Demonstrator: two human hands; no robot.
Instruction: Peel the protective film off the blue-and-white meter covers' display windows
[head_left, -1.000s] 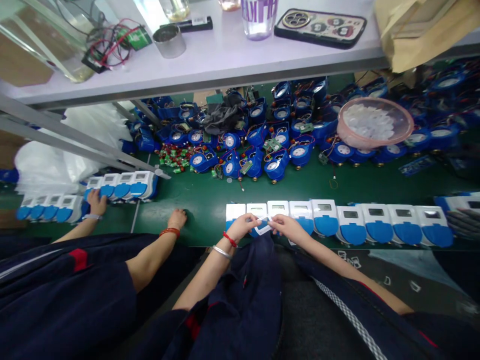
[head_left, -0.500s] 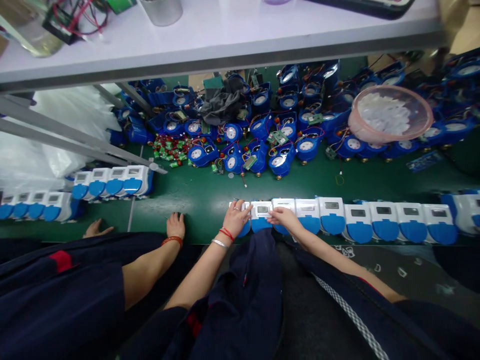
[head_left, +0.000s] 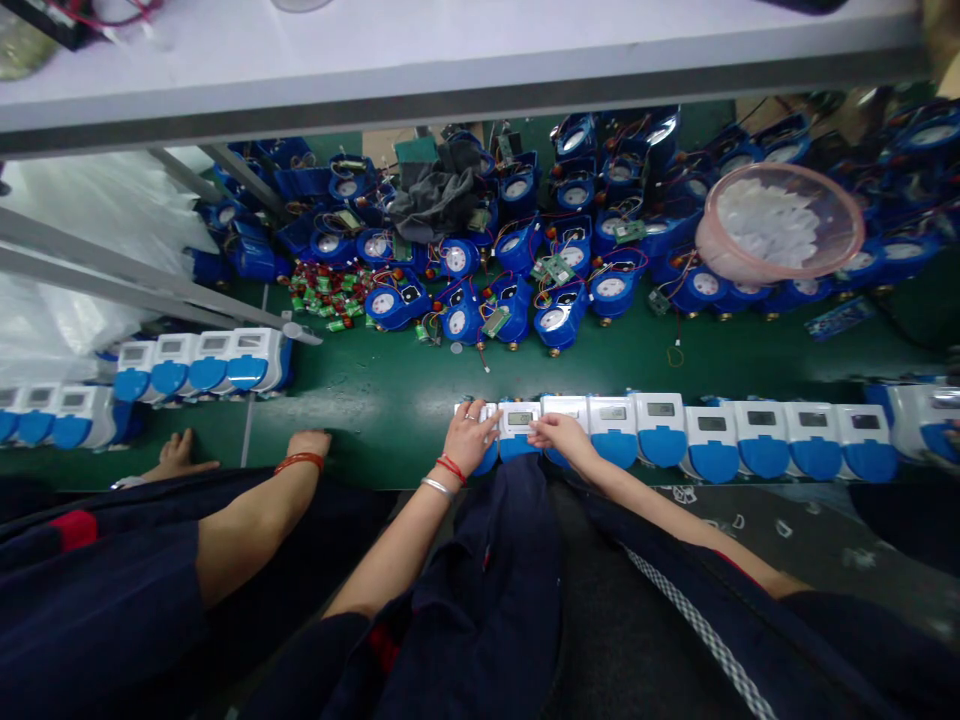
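A row of white-and-blue water meters runs along the table's front edge. Between my two hands lies one water meter (head_left: pixel 520 446) with a lit grey display. My left hand (head_left: pixel 466 436) is curled over the leftmost meter of the row, which it mostly covers, its thumb and fingertip reaching the left edge of the display. At the display's right edge, the fingertips of my right hand (head_left: pixel 561 436) are pinched together; anything between them is too small to make out. The right hand partly covers the neighbouring meter (head_left: pixel 566 406).
Blue meter bodies (head_left: pixel 555 318) with wires crowd the back, near small green-and-red parts (head_left: pixel 330 295). A pink bowl (head_left: pixel 720 250) holds white pieces. A shelf (head_left: pixel 450 60) overhangs the table. At left are a co-worker's hands (head_left: pixel 176 455) and more finished-looking meters (head_left: pixel 247 365).
My view has shifted slightly, moving the scene a little left and up. My hands keep their places at the same meter. The co-worker's right hand has turned and moved left.
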